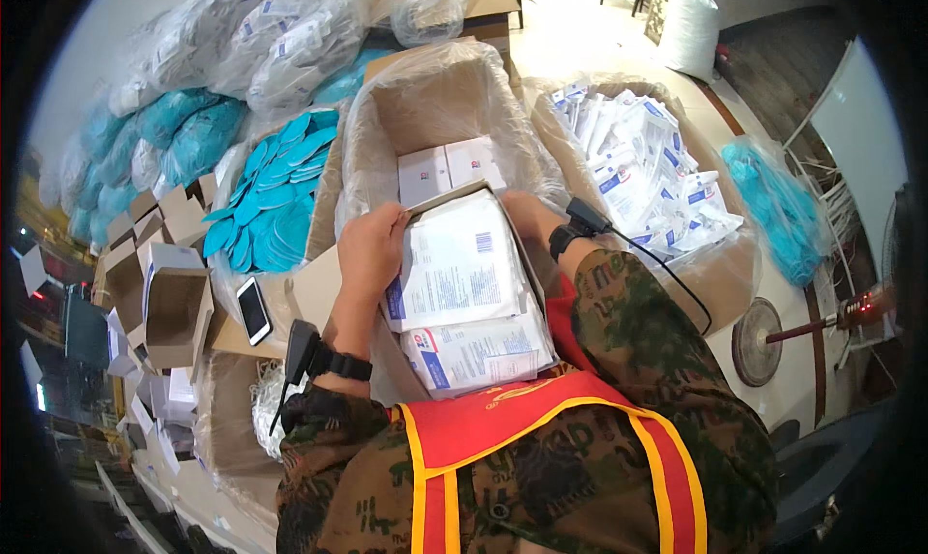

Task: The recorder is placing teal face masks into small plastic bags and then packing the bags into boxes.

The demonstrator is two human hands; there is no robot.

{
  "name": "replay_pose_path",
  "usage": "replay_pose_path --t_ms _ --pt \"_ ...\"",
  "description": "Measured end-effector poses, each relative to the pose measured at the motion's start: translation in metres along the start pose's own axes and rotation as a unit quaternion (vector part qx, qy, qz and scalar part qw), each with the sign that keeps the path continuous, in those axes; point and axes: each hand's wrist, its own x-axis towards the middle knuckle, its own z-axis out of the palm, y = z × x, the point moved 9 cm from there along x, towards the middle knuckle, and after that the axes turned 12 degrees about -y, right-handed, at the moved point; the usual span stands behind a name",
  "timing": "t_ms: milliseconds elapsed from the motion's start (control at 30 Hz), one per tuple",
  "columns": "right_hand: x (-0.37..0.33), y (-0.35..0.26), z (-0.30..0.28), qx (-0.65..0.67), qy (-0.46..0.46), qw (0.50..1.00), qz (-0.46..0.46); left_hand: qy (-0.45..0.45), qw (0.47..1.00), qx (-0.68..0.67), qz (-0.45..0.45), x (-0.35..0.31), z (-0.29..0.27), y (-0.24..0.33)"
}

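Close to my body, a small carton (447, 197) is held up, filled with flat white packets (462, 264) printed in blue and red. My left hand (373, 248) grips the carton's left side, fingers curled at its upper edge. On the far right corner, my right hand (530, 218) holds the carton too, its fingertips partly hidden. Beyond it stands a large cardboard box (425, 100) lined with clear plastic. Two or more closed white boxes (423, 174) lie inside that one. Both wrists wear black straps with small devices.
To the right, a lined box (710, 249) holds loose white packets (643, 158). Teal oval pads (275, 196) fill a box on the left, near a phone (253, 312) and open small cartons (174, 307). Bagged goods (193, 129) pile up behind; a round-based stand (757, 341) is at right.
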Motion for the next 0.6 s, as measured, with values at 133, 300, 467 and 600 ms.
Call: replay_pose_path --t_ms 133,300,467,600 --pt "-0.025 0.017 0.01 0.104 0.071 0.987 -0.096 -0.031 0.999 -0.014 0.023 0.011 -0.001 0.028" --pt "-0.077 -0.002 0.012 0.2 0.065 0.966 -0.153 -0.057 0.997 -0.017 0.042 0.01 0.003 0.041" --pt "-0.101 0.0 0.023 0.156 0.01 0.981 -0.114 -0.054 0.998 -0.012 0.035 0.018 0.012 0.036" --pt "-0.106 0.039 0.044 0.054 0.103 0.988 -0.102 -0.038 0.999 0.02 0.026 0.038 0.03 0.032"
